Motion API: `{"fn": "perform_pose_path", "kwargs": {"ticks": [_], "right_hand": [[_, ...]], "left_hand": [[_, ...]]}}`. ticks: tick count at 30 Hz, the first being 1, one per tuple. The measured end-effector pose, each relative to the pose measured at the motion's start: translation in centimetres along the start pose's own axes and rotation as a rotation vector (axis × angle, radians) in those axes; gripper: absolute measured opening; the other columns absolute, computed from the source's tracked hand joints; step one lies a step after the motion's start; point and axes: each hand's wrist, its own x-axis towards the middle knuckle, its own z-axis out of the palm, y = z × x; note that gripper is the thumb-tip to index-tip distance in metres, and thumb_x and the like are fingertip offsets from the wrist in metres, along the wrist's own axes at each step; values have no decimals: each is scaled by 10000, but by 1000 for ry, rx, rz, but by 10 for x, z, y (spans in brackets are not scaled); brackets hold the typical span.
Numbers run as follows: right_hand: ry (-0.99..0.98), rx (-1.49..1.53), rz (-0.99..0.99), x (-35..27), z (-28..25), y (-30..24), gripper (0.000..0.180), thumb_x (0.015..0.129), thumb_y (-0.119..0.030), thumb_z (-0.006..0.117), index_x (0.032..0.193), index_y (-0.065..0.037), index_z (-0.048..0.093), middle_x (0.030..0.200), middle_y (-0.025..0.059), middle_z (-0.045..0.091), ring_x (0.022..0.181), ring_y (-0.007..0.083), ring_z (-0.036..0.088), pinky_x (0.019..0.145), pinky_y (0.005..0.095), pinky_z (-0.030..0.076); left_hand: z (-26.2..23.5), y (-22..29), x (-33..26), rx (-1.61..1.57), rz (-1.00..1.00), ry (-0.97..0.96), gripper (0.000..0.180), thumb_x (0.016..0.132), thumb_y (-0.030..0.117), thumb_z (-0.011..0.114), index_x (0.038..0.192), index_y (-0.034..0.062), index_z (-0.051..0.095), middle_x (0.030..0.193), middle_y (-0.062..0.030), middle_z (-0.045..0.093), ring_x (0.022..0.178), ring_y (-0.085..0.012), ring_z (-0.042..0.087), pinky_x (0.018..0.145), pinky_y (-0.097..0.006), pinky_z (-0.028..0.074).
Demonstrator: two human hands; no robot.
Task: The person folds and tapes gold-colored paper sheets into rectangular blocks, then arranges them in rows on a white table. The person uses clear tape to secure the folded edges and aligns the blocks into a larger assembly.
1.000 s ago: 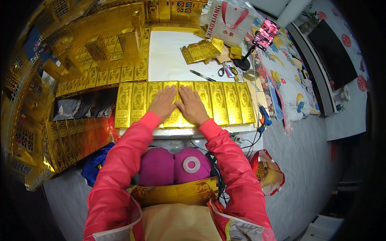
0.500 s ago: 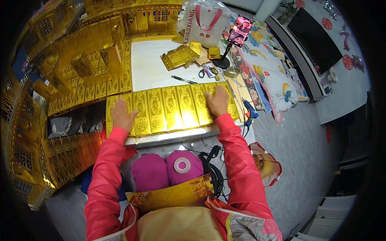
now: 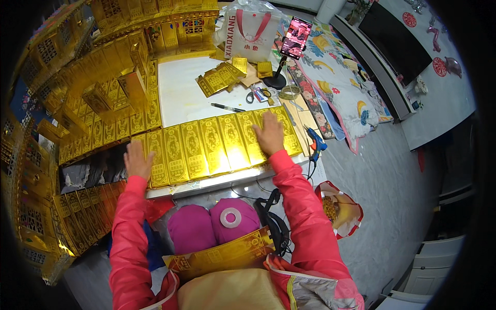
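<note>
A row of shiny gold boxes [image 3: 201,150] with embossed patterns lies side by side along the near edge of the white table [image 3: 178,93]. At the row's left end, my left hand [image 3: 138,161] rests against the end box with its fingers stretched out. My right hand [image 3: 270,137] lies flat on top of the boxes near the right end, fingers spread. Neither hand holds anything. Behind the row is a black pen [image 3: 227,107].
Tall gold box structures [image 3: 119,88] fill the left side. Scissors [image 3: 250,97], gold card pieces [image 3: 219,80], a phone on a stand [image 3: 296,37] and a white bag [image 3: 250,39] are behind. A blue glue gun [image 3: 316,139] lies right; a tape roll [image 3: 231,217] sits on purple cloth by my lap.
My left hand has slid from the top of the leftmost box to the row's left end. My right hand stays on the boxes near the right end. The whole view has shifted slightly.
</note>
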Motion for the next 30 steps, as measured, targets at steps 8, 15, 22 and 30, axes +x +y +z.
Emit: {"fn": "perform_pose_path", "kwargs": {"ticks": [8,15,22,30], "right_hand": [[-29,88,326,51,-15,49,605,908,-384,572,1326,46,486,1228,284,588,1095,445,562,936,500,444],[-172,95,434,57,-11,69,547,902,-428,555,1081,82,634,1104,290,649,1038,470,597,925,499,462],[-329,524,368,55,-29,98,450,841,-353,680,1077,30,684,991,195,706,870,324,675,722,380,507],[-454,1014,209,41,-157,75,461,883,-214,665,1282,0,578,789,-27,559,582,55,423,496,200,323]], "left_hand": [[43,-71,39,-704,-119,85,428,985,298,523,1291,0,549,1202,-215,636,1102,-359,608,918,-405,468],[41,-113,41,-1022,-269,-130,448,1015,242,504,1374,-25,499,1350,-146,569,1204,-288,557,987,-388,431],[9,-157,33,-1075,-207,-439,387,994,212,557,1294,-32,540,1190,-82,623,1069,-200,585,922,-346,438],[-62,-162,12,-1175,-49,-220,498,941,189,643,1363,16,444,1188,-28,566,958,-105,518,796,-252,404]]}}
